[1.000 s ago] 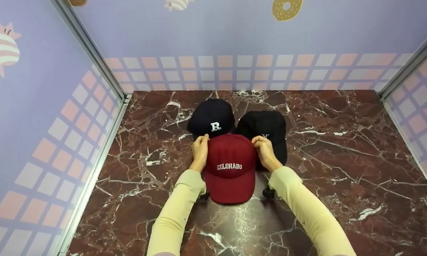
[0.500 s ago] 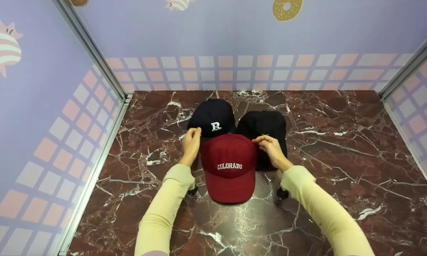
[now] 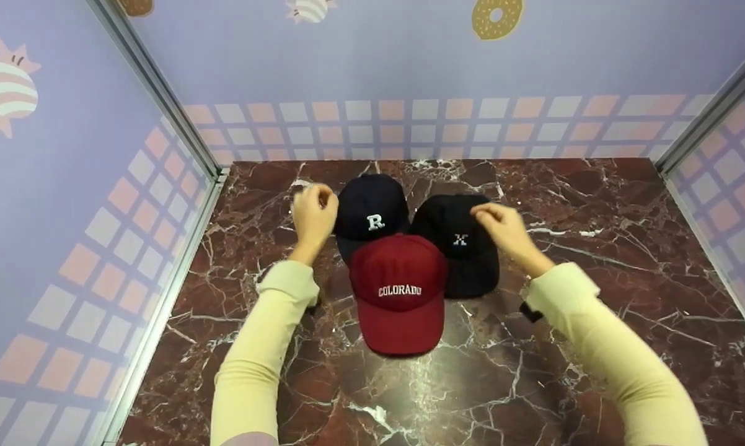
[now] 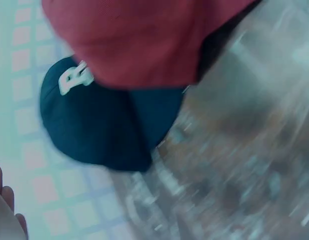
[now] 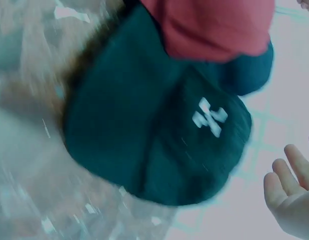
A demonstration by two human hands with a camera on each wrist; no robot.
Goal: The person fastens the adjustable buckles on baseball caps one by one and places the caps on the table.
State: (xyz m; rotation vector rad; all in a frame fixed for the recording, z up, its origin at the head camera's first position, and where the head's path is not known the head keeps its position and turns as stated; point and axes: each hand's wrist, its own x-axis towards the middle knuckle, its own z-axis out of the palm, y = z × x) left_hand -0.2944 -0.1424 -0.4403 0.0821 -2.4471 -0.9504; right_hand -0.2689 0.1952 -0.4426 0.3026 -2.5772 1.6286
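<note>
A red cap (image 3: 403,266) lettered COLORADO lies in front, its brim toward me, overlapping two caps behind it. The dark navy cap (image 3: 372,198) with a white R is at the back left; the black cap (image 3: 481,266) with a white X-like mark is at the back right. My left hand (image 3: 315,217) is raised just left of the navy cap, fingers loosely bent and holding nothing. Over the right side of the black cap, my right hand (image 3: 510,234) hovers with relaxed fingers and nothing in them. Both wrist views show the hands apart from the caps.
The caps lie on a dark red marbled surface (image 3: 595,297). A lilac back wall (image 3: 409,62) with a checkered band rises behind it. Side panels (image 3: 50,204) stand at left and right, joined by grey metal corner strips.
Both hands have let go of the red cap's sides and moved up and outward, away from each other. The red cap stays in place, and the black cap's mark is now uncovered.
</note>
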